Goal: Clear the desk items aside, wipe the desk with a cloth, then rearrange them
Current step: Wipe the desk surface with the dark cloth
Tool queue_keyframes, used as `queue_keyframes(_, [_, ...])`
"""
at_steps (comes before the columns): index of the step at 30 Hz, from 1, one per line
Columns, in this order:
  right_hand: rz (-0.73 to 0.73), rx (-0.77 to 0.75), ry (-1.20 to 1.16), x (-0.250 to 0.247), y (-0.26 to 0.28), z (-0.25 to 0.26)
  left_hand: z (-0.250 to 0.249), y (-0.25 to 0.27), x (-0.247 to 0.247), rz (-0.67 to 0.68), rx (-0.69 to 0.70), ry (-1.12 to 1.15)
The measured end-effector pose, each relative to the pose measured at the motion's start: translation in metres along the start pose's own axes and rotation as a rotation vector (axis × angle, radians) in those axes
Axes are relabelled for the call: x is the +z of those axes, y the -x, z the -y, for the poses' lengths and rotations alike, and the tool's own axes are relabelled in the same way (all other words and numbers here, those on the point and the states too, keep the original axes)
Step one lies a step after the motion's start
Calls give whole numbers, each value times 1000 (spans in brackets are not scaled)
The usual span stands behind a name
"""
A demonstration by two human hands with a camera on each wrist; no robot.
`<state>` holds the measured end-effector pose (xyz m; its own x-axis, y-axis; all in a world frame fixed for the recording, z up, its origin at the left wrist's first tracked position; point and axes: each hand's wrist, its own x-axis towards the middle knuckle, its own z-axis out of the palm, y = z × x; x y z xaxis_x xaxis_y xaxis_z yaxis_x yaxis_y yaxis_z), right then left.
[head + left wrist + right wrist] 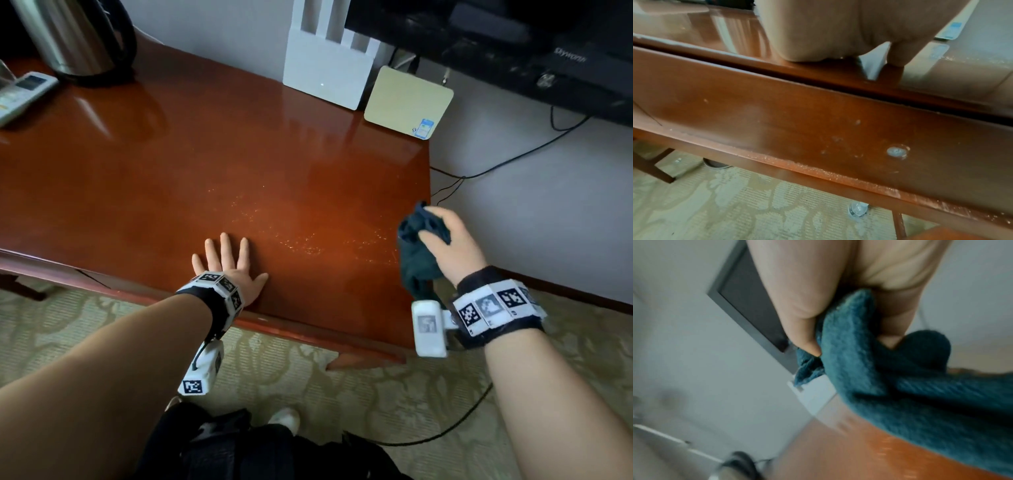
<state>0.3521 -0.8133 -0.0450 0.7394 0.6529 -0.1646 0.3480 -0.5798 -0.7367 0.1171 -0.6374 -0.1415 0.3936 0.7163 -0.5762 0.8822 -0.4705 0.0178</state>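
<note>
My left hand point(228, 265) lies flat, fingers spread, on the red-brown wooden desk point(191, 178) near its front edge; its palm point(824, 30) presses on the top. My right hand point(448, 240) hovers over the desk's right corner and grips a bunched dark teal cloth point(416, 255), which hangs down below the fist. The cloth point(900, 386) is pinched between thumb and fingers above the desk surface. Pale specks of dust or crumbs point(301, 240) lie on the desk between the two hands.
A white router point(325, 73) and a beige box point(407, 101) stand at the desk's back right. A steel kettle point(68, 37) and a white remote point(24, 92) sit at the back left. A television point(513, 41) and cables point(496, 161) are at the wall on the right.
</note>
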Motion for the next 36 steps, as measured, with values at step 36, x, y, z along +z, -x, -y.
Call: queue_keyframes(36, [29,-212,331,49,-24,9,-3,-5,-3,52,-42,-33])
